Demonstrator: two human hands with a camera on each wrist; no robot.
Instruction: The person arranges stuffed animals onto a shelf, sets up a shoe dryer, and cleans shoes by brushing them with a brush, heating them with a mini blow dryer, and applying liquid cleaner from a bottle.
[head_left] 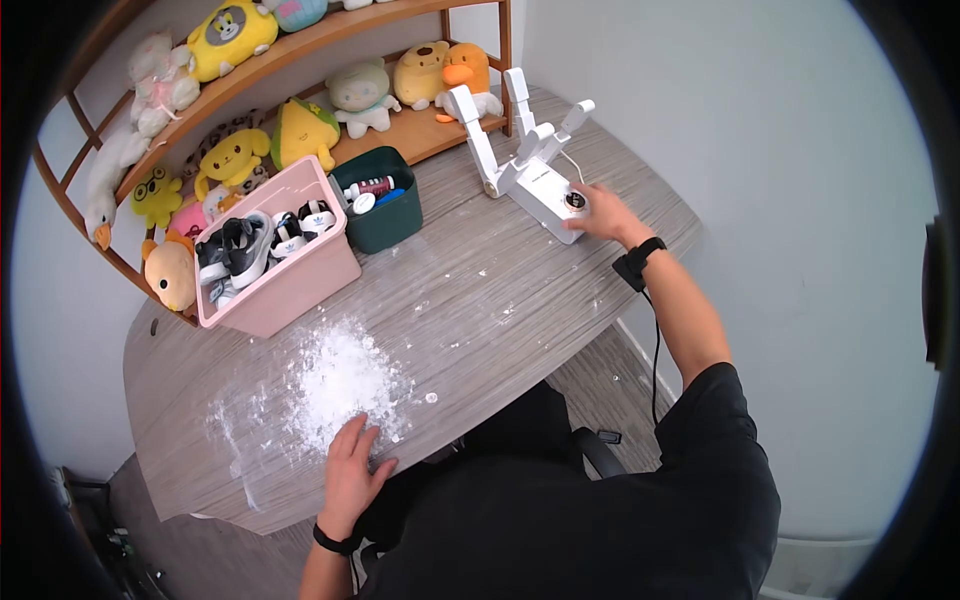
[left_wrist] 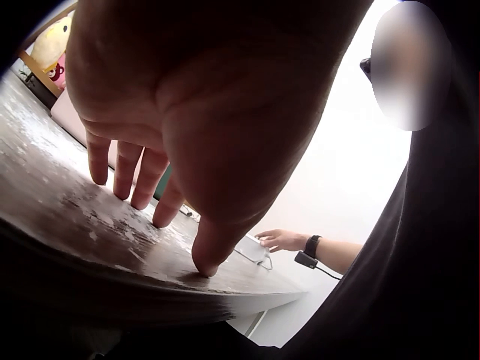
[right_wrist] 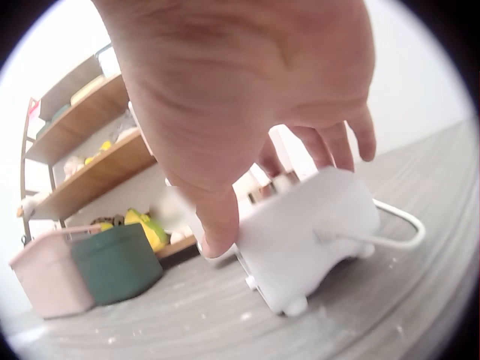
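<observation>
My right hand (head_left: 605,215) grips the dial end of a white shoe dryer (head_left: 545,195) on the table. Several jointed white arms rise from the dryer's far end. In the right wrist view my thumb (right_wrist: 219,229) lies against the side of the white housing (right_wrist: 307,240), while the other fingers reach over its top; their tips are partly hidden. A round dark dial (head_left: 575,201) sits beside the fingers. My left hand (head_left: 350,475) rests at the table's near edge, fingers spread and holding nothing, fingertips beside a patch of white powder (head_left: 345,380).
A pink bin (head_left: 295,290) of sneakers stands at the back left, next to a dark green bin (head_left: 390,225) with bottles. Behind them is a wooden shelf (head_left: 425,135) with plush toys. A white cord (right_wrist: 405,225) leaves the dryer. White specks dot the grey table (head_left: 470,330).
</observation>
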